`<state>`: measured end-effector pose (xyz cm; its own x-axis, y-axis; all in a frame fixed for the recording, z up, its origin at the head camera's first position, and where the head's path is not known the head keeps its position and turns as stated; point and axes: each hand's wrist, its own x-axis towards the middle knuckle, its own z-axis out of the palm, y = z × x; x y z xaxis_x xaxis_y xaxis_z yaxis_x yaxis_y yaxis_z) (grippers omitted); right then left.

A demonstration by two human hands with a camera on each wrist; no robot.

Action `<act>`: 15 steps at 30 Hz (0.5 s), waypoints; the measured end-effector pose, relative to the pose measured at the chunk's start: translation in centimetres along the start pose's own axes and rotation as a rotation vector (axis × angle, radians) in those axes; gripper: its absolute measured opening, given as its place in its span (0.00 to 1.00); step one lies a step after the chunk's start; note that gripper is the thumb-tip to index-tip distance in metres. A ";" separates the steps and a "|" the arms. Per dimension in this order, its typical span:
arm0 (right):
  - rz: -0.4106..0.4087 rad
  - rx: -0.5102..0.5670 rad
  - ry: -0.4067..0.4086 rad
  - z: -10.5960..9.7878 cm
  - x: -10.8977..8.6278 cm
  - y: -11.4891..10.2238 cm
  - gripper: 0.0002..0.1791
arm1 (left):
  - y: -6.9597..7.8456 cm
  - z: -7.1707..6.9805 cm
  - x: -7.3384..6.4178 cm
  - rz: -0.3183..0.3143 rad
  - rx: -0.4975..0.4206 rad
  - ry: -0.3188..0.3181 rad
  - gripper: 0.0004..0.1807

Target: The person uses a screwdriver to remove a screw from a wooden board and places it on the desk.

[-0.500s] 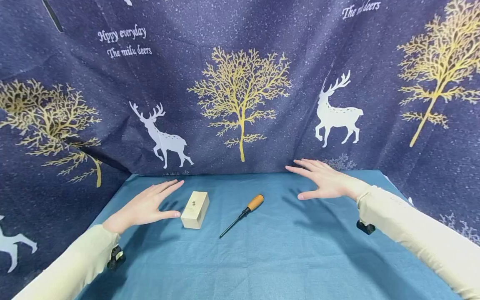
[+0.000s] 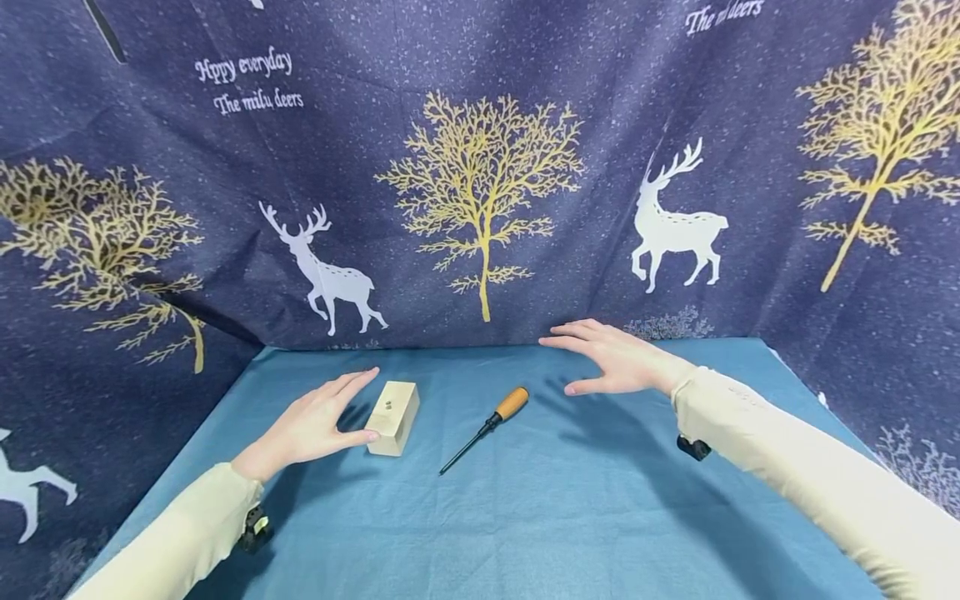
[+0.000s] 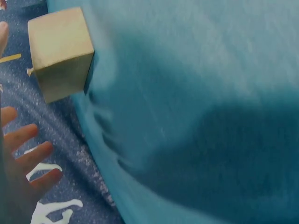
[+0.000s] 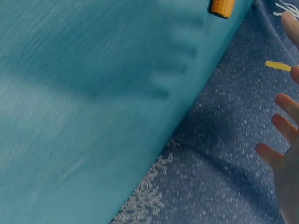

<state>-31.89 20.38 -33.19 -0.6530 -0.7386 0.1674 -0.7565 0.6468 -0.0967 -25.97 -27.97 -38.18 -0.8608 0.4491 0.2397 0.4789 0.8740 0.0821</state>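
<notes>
A pale wooden block (image 2: 397, 417) lies on the blue cloth left of centre, with small dark marks on top; its plain sides show in the left wrist view (image 3: 63, 42). My left hand (image 2: 311, 421) hovers at the block's left side, fingers stretched and thumb tip overlapping its near corner; whether they touch I cannot tell. To the right of the block rests a screwdriver (image 2: 487, 429) with an orange handle and a dark shaft, its tip toward the near left. My right hand (image 2: 611, 358) hangs over the cloth right of the handle, fingers extended, holding nothing.
A blue cloth (image 2: 480, 533) covers the table. Behind it hangs a dark blue curtain (image 2: 540, 275) printed with white deer and golden trees, meeting the table's far edge. Each sleeve carries a small black device (image 2: 693, 447) near the wrist.
My left hand has moved right, closer to the block. The right hand has shifted left toward the screwdriver. Block and screwdriver have stayed in place.
</notes>
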 end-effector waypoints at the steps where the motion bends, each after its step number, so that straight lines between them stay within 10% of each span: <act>1: -0.006 0.004 -0.002 0.2 0.2 -0.1 0.43 | 0.2 0.2 0.0 -0.007 -0.005 -0.003 0.53; 15: -0.077 0.102 -0.059 3.0 3.0 -1.3 0.43 | 1.7 1.8 -0.1 -0.078 -0.049 0.024 0.55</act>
<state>-33.02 16.76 -35.53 -0.5917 -0.7971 0.1203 -0.8022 0.5676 -0.1852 -25.32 -26.18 -39.77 -0.8917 0.3750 0.2535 0.4189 0.8958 0.1482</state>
